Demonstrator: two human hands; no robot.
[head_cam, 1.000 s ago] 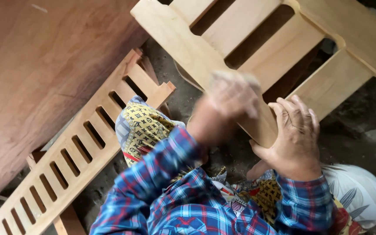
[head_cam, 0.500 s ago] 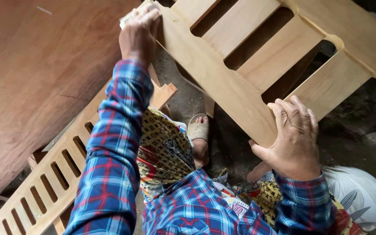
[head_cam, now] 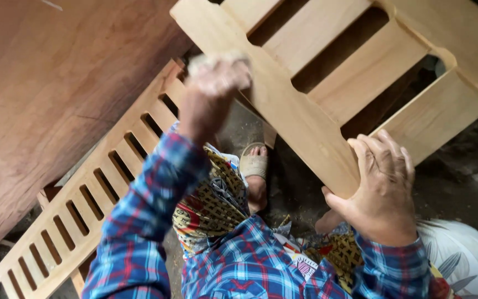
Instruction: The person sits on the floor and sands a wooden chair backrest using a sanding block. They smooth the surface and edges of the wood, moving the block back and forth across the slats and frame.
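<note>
Fingers (head_cam: 385, 158) of our right hand (head_cam: 382, 199) are wrapped over the lower end of the pale slatted wooden frame (head_cam: 294, 113), gripping its long rail from above, thumb underneath. Our left hand (head_cam: 212, 88) is blurred, closed on a small pale pad (head_cam: 217, 58), probably sandpaper, pressed against the same rail's edge further up. Frame sits tilted across the upper right, its lower end over our lap, its wide slats running up out of view. Below it: a sandalled foot (head_cam: 254, 166) on the dusty floor (head_cam: 460, 160). Left of us, a narrower slotted wooden rail (head_cam: 100, 182) lies diagonally, beside a large reddish plywood sheet (head_cam: 56, 94). Plaid sleeves, patterned cloth on our knees.
</note>
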